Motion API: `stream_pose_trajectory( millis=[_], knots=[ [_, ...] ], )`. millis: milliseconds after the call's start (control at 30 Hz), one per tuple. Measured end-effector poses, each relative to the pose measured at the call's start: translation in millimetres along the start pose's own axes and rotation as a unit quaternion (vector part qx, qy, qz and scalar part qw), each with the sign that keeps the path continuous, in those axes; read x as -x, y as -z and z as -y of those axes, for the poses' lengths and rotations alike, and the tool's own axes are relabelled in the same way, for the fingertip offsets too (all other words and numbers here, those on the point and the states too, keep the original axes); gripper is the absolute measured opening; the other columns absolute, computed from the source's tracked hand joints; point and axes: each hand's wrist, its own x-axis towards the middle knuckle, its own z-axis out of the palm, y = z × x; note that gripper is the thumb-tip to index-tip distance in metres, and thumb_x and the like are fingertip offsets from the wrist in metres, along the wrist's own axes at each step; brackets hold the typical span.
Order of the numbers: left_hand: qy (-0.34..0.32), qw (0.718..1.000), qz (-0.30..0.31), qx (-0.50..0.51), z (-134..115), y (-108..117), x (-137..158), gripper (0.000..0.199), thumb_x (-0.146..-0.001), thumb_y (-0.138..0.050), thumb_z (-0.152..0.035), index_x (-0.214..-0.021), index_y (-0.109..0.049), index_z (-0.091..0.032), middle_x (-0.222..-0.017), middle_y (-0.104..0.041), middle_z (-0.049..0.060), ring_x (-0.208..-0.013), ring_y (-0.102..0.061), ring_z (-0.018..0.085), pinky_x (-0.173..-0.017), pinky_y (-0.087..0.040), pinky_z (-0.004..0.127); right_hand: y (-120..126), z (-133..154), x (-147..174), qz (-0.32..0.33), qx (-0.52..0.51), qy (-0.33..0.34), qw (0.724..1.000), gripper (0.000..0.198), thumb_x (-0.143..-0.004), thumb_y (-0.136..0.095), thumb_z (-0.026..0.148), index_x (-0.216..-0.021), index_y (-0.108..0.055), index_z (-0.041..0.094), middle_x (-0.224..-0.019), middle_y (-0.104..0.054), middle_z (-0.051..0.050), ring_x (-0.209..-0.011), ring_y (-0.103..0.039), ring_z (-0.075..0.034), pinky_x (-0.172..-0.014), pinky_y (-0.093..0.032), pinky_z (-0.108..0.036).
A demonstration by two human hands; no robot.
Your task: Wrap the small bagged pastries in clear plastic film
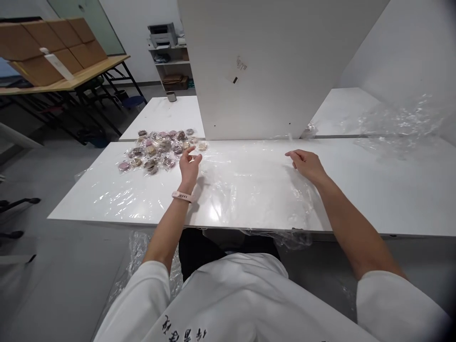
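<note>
Plastic film (233, 192) spreads crosswise between left hand (189, 167) and right hand (308, 165).

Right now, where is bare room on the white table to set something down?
Most room appears on the white table, right of the right forearm, in front of the crumpled plastic film. A smaller patch lies between the grey container and the wrapped macaron-like sweets. Crowded: those sweets beside the left hand; clear film between it and the right hand.
</note>
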Motion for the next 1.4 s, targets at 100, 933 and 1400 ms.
stream_pose_trajectory(
  millis=[100, 933, 1400],
  knots=[
    [-0.053, 0.991, 0.03, -0.119, 1.9, -6.1, -15.5, 0.036, -0.085, -0.069, -0.018, -0.12, -0.067, -0.022, -0.085, -0.062, 0.001, -0.076, -0.056, 0.013, -0.071, -0.046, 0.026, -8.7, -10.9, -22.4, -0.039, 0.102, -0.027, 0.994, 0.044, -0.096, -0.043, 0.046, -0.112, -0.075, 0.021, -0.091, -0.071, -0.01, -0.087, -0.064, -0.027, -0.083, -0.048, -0.043],
    [-0.174, 0.809, 0.103, -0.552, -20.8, 86.7, 17.6, 0.039, -0.097, -0.055, -0.05, -0.12, -0.069, -0.023, -0.133, -0.064, 0.014, -0.131, -0.052, 0.039, -0.109, -0.038, 0.065, -40.8, -62.8, -8.7, 0.088, 0.275, 0.161, 0.944, 0.063, -0.104, -0.018, 0.055, -0.155, -0.043, 0.029, -0.166, -0.033, -0.005, -0.155, -0.027, -0.024, -0.124, -0.023, -0.052],
    [-0.161, 0.705, 0.218, -0.655, 18.8, 44.2, -54.3, 0.052, -0.104, -0.032, -0.036, -0.151, -0.038, -0.014, -0.131, -0.058, 0.023, -0.113, -0.06, 0.038, -0.088, -0.052, 0.05, -42.3, -63.4, -7.4, 0.067, 0.29, 0.171, 0.939, 0.059, -0.103, -0.022, 0.055, -0.154, -0.044, 0.034, -0.165, -0.037, -0.002, -0.153, -0.03, -0.023, -0.123, -0.027, -0.05]
  ],
)
